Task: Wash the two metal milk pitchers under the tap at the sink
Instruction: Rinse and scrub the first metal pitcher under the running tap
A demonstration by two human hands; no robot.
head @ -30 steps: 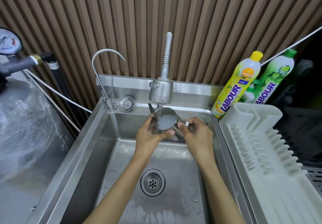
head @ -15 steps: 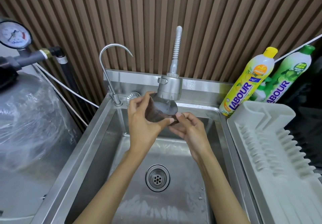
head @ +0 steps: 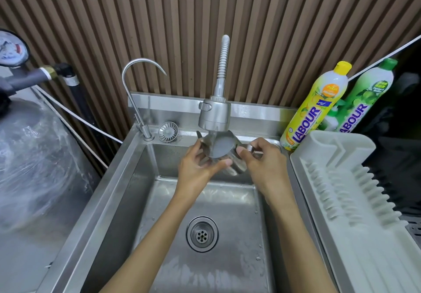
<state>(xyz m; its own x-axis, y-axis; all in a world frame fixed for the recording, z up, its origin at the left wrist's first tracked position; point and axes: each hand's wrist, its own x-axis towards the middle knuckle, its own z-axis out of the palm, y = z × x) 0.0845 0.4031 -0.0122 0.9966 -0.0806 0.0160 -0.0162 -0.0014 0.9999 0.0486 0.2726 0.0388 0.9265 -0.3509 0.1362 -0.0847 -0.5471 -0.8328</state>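
Here, in the head view, the left hand (head: 196, 167) wraps a closed grip round a shiny metal milk pitcher (head: 219, 150) — thumb across its front — directly under the grey spray tap head (head: 214, 116), above the stainless steel sink (head: 136, 178). The right hand (head: 265, 162) pinches the handle side, fingers closed on it.

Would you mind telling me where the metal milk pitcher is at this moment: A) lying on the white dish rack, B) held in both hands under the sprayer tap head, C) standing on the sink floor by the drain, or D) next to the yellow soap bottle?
B: the metal milk pitcher is gripped by the left hand and right hand directly beneath the silver sprayer tap head, above the steel sink.
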